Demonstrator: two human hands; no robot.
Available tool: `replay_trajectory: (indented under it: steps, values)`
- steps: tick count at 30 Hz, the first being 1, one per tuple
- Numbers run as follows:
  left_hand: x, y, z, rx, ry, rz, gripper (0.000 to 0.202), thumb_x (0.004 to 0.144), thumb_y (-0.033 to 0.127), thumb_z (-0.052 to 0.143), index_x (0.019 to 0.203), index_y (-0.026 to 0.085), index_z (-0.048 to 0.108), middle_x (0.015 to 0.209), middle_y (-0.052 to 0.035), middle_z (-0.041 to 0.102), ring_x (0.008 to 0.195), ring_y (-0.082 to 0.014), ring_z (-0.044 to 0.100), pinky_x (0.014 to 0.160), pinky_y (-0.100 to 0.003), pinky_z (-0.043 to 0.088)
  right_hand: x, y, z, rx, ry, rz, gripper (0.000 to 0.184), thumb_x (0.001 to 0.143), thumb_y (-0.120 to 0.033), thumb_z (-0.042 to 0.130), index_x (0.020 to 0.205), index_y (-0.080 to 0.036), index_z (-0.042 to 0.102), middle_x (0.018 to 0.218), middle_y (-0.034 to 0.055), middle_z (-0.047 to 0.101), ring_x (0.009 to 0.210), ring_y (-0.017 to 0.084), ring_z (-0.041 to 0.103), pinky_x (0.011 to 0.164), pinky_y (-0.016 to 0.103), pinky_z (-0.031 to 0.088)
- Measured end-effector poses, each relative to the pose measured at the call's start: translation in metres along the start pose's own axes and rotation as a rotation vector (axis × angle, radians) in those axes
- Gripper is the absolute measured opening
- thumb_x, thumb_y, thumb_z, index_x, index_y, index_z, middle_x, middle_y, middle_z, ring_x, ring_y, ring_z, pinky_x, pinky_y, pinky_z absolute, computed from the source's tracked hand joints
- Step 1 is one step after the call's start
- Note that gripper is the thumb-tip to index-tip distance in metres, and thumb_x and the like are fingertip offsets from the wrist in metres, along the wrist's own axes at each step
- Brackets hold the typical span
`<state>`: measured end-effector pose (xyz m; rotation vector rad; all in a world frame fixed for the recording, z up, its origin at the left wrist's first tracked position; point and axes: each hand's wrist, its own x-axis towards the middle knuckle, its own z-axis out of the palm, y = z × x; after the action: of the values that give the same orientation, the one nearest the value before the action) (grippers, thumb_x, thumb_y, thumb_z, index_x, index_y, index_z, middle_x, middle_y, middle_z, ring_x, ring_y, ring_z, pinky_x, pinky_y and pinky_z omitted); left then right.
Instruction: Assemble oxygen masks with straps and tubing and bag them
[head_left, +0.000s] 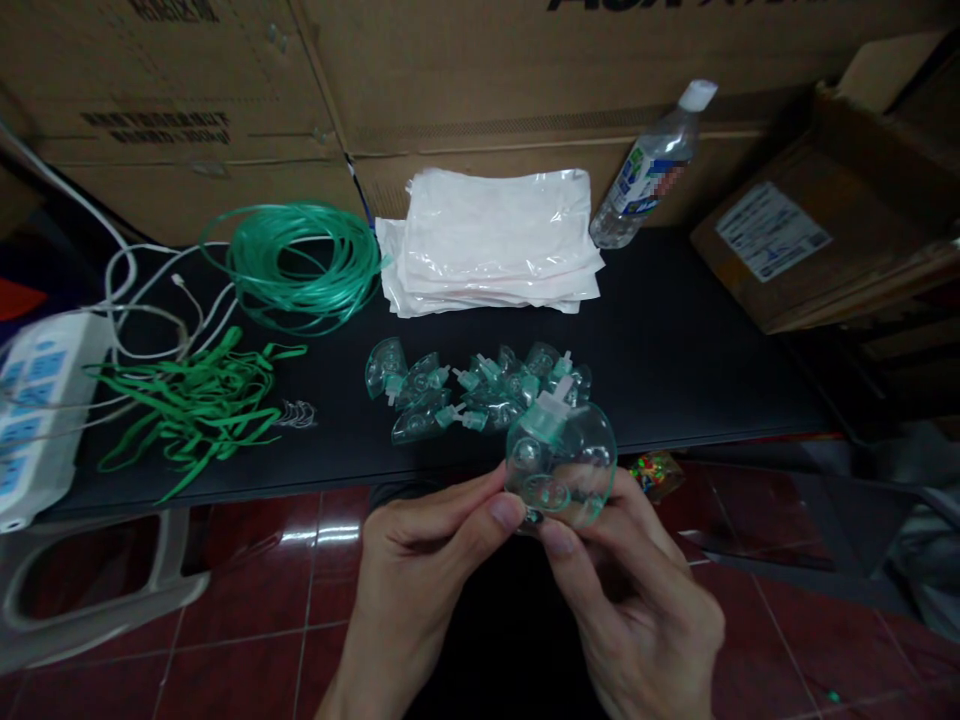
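Observation:
A clear green-tinted oxygen mask [592,445] is held up just over the table's front edge, its pale connector pointing up. My left hand [424,560] pinches the mask's lower edge between thumb and fingers. Opposite it, my right hand [637,590] grips the same edge, with fingers behind the clear shell. A small dark spot shows between the two thumbs; I cannot make out what it is. Behind the held mask, several more oxygen masks [424,412] with connectors lie in a loose group on the black table [652,350].
Left lie green elastic straps [202,400], small metal strips [298,414], coiled green tubing [337,265] and a white power strip [45,400] with cables. White plastic bags [495,225] are stacked at the back. A bottle [649,180] and cardboard box [795,220] stand right.

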<state>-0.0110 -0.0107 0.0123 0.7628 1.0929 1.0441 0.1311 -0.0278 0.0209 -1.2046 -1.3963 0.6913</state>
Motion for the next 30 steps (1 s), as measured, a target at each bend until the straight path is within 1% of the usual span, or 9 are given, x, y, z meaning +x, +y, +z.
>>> replay_trajectory:
  steps: [4, 7, 13, 19, 21, 23, 26, 28, 30]
  values:
    - [-0.004, 0.001, -0.002, -0.047, -0.047, -0.080, 0.019, 0.086, 0.041, 0.083, 0.104, 0.035, 0.083, 0.111, 0.0004, 0.081, 0.109, -0.0199, 0.078, 0.101, -0.020, 0.057, 0.001, 0.000, -0.002, -0.046, -0.030, -0.040, 0.030, 0.092, 0.000, 0.065, 0.101, -0.026, 0.076, 0.102, -0.0022, 0.073, 0.096, 0.010, 0.071, 0.089, 0.015, 0.061]
    - [-0.006, 0.002, -0.002, -0.043, -0.071, -0.095, 0.020, 0.086, 0.043, 0.083, 0.103, 0.034, 0.083, 0.112, -0.0010, 0.081, 0.111, -0.0226, 0.077, 0.102, -0.024, 0.058, 0.001, 0.000, -0.004, -0.077, -0.037, -0.078, 0.032, 0.091, 0.002, 0.064, 0.103, -0.025, 0.075, 0.102, -0.0021, 0.075, 0.098, 0.010, 0.072, 0.090, 0.015, 0.061]
    - [-0.006, 0.000, -0.002, -0.052, -0.101, -0.120, 0.018, 0.087, 0.043, 0.081, 0.104, 0.035, 0.082, 0.115, -0.0005, 0.080, 0.113, -0.0229, 0.076, 0.102, -0.025, 0.058, -0.001, 0.002, -0.007, -0.128, -0.043, -0.134, 0.033, 0.089, 0.005, 0.065, 0.104, -0.022, 0.074, 0.108, -0.0008, 0.074, 0.097, 0.010, 0.074, 0.090, 0.013, 0.061]
    - [-0.008, -0.004, -0.003, -0.100, -0.143, -0.132, 0.017, 0.089, 0.038, 0.081, 0.106, 0.034, 0.082, 0.115, -0.0011, 0.080, 0.112, -0.0242, 0.077, 0.102, -0.030, 0.059, -0.004, 0.004, -0.008, -0.157, -0.039, -0.192, 0.037, 0.086, 0.007, 0.066, 0.111, -0.020, 0.074, 0.110, 0.0033, 0.076, 0.095, 0.014, 0.076, 0.084, 0.020, 0.066]
    - [-0.007, -0.006, -0.002, -0.103, -0.136, -0.122, 0.018, 0.089, 0.039, 0.080, 0.106, 0.033, 0.082, 0.114, -0.0018, 0.080, 0.112, -0.0251, 0.077, 0.103, -0.032, 0.059, -0.003, 0.003, -0.007, -0.132, -0.046, -0.142, 0.033, 0.088, 0.004, 0.066, 0.108, -0.022, 0.075, 0.106, 0.0033, 0.076, 0.094, 0.016, 0.076, 0.084, 0.023, 0.067]
    - [-0.005, -0.009, -0.001, -0.081, -0.095, -0.101, 0.018, 0.089, 0.039, 0.080, 0.106, 0.033, 0.082, 0.114, -0.0025, 0.080, 0.111, -0.0252, 0.077, 0.103, -0.032, 0.059, -0.001, 0.002, -0.005, -0.060, -0.061, -0.016, 0.027, 0.090, -0.001, 0.066, 0.101, -0.024, 0.077, 0.099, 0.0022, 0.076, 0.092, 0.016, 0.077, 0.082, 0.022, 0.067]
    - [-0.003, -0.012, 0.001, -0.032, -0.006, -0.018, 0.017, 0.090, 0.039, 0.079, 0.106, 0.035, 0.082, 0.112, -0.0017, 0.081, 0.105, -0.0223, 0.079, 0.097, -0.026, 0.061, 0.003, 0.000, -0.002, 0.085, -0.062, 0.174, 0.024, 0.091, -0.006, 0.067, 0.092, -0.027, 0.081, 0.093, 0.0011, 0.076, 0.087, 0.015, 0.078, 0.077, 0.020, 0.066]
    - [-0.003, -0.012, 0.001, -0.026, 0.012, 0.028, 0.018, 0.088, 0.036, 0.082, 0.106, 0.038, 0.082, 0.109, -0.0001, 0.082, 0.101, -0.0199, 0.080, 0.092, -0.022, 0.062, 0.004, -0.001, 0.000, 0.146, -0.054, 0.224, 0.027, 0.089, -0.006, 0.068, 0.091, -0.029, 0.083, 0.094, 0.0008, 0.079, 0.087, 0.015, 0.079, 0.078, 0.020, 0.066]
    - [-0.003, -0.010, 0.000, -0.028, 0.008, 0.040, 0.022, 0.084, 0.032, 0.085, 0.105, 0.040, 0.082, 0.107, 0.0019, 0.083, 0.097, -0.0174, 0.081, 0.088, -0.018, 0.062, 0.005, -0.001, -0.001, 0.158, -0.051, 0.229, 0.030, 0.087, -0.005, 0.069, 0.092, -0.030, 0.084, 0.094, 0.0001, 0.081, 0.090, 0.015, 0.079, 0.082, 0.021, 0.066]
